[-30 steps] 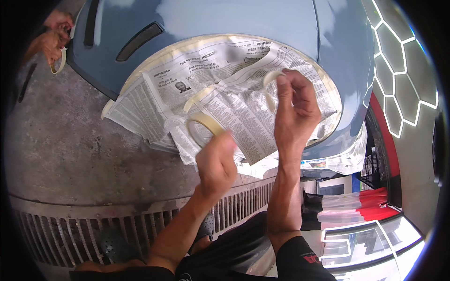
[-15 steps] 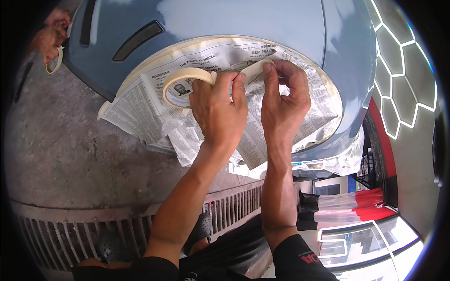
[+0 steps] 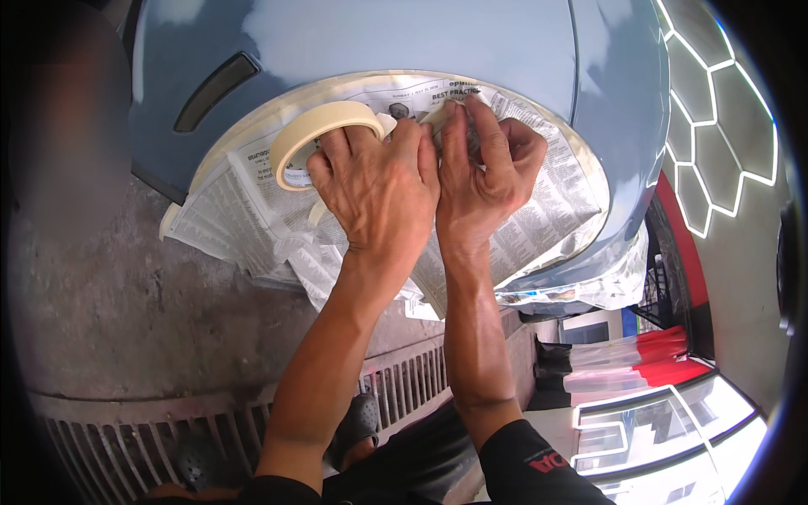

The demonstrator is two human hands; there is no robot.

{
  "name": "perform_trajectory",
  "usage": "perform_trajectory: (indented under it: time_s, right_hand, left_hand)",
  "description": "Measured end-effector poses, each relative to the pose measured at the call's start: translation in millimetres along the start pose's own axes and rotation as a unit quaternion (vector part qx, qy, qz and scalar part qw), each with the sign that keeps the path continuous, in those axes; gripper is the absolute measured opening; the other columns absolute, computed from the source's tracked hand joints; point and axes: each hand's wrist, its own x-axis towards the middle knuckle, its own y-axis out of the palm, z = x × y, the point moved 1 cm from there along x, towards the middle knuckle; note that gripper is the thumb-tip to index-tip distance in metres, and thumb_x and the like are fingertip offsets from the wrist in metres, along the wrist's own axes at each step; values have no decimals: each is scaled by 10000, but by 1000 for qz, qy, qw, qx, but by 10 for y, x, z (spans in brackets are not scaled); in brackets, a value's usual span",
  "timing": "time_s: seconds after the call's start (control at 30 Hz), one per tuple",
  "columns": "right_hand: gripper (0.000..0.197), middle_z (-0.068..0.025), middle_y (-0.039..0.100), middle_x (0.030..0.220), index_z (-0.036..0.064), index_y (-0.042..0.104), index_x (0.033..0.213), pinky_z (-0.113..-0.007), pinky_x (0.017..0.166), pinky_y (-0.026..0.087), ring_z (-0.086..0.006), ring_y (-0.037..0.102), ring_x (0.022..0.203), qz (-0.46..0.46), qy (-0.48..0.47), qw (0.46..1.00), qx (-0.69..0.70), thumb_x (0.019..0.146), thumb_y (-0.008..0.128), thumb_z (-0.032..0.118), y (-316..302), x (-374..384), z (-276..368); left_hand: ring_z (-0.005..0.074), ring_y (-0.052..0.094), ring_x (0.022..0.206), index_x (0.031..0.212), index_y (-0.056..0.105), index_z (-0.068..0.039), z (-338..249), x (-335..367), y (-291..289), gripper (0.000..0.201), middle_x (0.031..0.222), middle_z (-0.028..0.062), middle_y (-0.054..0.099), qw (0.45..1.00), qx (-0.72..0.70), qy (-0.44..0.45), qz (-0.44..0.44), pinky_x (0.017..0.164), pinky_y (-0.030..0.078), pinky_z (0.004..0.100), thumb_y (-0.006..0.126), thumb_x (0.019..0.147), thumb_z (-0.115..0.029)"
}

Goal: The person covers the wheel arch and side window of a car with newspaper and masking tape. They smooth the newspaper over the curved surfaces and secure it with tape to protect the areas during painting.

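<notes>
My left hand point(image 3: 379, 185) is closed on a roll of cream masking tape point(image 3: 295, 135), its fingers reaching through the ring. A short strip of tape point(image 3: 435, 114) runs from beside that hand towards my right hand point(image 3: 488, 177). The right thumb and index finger are pinched at the strip's far end, against the newspaper. Both hands are side by side and touch or nearly touch. Behind them, sheets of newspaper point(image 3: 231, 206) cover the rounded wheel-arch opening of a blue-grey car body point(image 3: 353, 42). A cream tape border point(image 3: 244, 126) follows the arch's edge.
Bare concrete floor point(image 3: 168, 311) lies to the left, with a slotted drain grate point(image 3: 109, 438) near my feet. One dark clog point(image 3: 364, 417) shows beside my left forearm. A red, white and black curtain point(image 3: 623, 362) hangs at right, below honeycomb-shaped lights point(image 3: 715, 126).
My hands have come closer together, and the visible strip between them is shorter. My right hand has moved left and its fingers now reach further onto the paper. The view has shifted slightly.
</notes>
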Motion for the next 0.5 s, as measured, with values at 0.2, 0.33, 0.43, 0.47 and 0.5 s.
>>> perform_trajectory:
  time_s: [0.2, 0.33, 0.43, 0.47, 0.5]
  right_hand:
    - [407, -37, 558, 1037, 103, 869, 1286, -256, 620, 452, -90, 521, 807, -40, -29, 999, 9, 900, 997, 116, 91, -58, -47]
    - [326, -20, 583, 989, 31, 793, 1142, -225, 567, 398, -61, 460, 671, -113, -3, 993, 40, 906, 1002, 114, 143, 15, -19]
    - [310, -9, 621, 904, 18, 723, 1010, -221, 546, 391, -49, 470, 635, -113, -19, 992, 41, 922, 999, 129, 168, 50, -92]
    - [309, -8, 636, 870, 23, 710, 970, -224, 543, 398, -48, 490, 641, -100, -16, 994, 34, 932, 994, 139, 171, 55, -111]
    - [317, -7, 652, 836, 28, 697, 929, -227, 541, 405, -47, 511, 647, -98, -6, 995, 30, 942, 989, 149, 162, 76, -115]
  left_hand:
    - [368, 614, 1123, 914, 820, -146, 45, 50, -7, 250, 998, 149, 653, 1000, 12, 20, -18, 886, 409, 520, 804, 1029, -367]
    - [359, 613, 1100, 888, 824, -140, 84, 74, -15, 270, 956, 135, 663, 999, 21, 31, -33, 866, 397, 519, 841, 995, -387]
    - [362, 612, 1108, 885, 815, -134, 104, 45, -20, 295, 973, 140, 669, 1000, 12, 7, -17, 869, 391, 522, 848, 993, -407]
    - [363, 611, 1111, 884, 812, -131, 111, 22, -16, 304, 979, 142, 671, 1000, 6, -6, -8, 869, 389, 523, 850, 992, -413]
    - [363, 616, 1107, 907, 809, -133, 101, 23, -28, 290, 987, 140, 673, 1000, 18, 1, -13, 877, 392, 523, 851, 994, -406]
